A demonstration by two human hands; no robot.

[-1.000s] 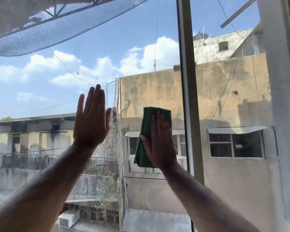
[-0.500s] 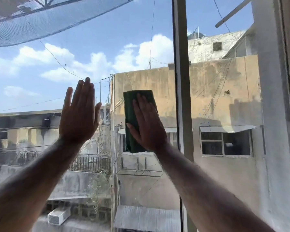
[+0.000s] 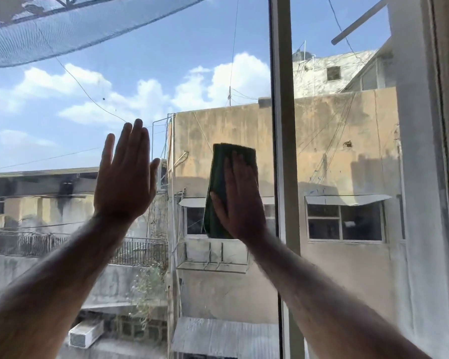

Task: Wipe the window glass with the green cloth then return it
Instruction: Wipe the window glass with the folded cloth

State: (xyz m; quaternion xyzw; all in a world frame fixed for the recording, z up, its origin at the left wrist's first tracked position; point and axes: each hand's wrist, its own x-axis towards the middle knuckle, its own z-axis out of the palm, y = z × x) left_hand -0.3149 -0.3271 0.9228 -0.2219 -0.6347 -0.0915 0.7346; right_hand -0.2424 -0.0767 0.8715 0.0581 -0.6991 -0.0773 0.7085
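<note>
Both arms reach up and forward from the bottom corners, palms toward the glass [image 3: 192,73]. The left hand [image 3: 126,177] is raised flat, wrist bent back, fingers straight and pressed close together, pointing to about 12 o'clock, with the thumb angled out toward 2 o'clock; whether the palm actually touches the pane cannot be told. The right hand [image 3: 240,200] lies flat on the cloth [image 3: 215,182], pressing it to the glass, fingers extended and slightly apart toward 12 o'clock, thumb out toward 10 o'clock across the fabric. The cloth is dark green, folded into a tall rectangle; its top edge shows above the fingertips and its left side and lower end show beyond the thumb, at 9 o'clock of the palm. It sits near the centre of the view, just left of the vertical frame [image 3: 283,151], which stands at 3 o'clock of the right hand. The left hand is at 9 o'clock of the cloth, well apart from it. Beyond the pane are a tan building [image 3: 335,156] and sky with clouds.
</note>
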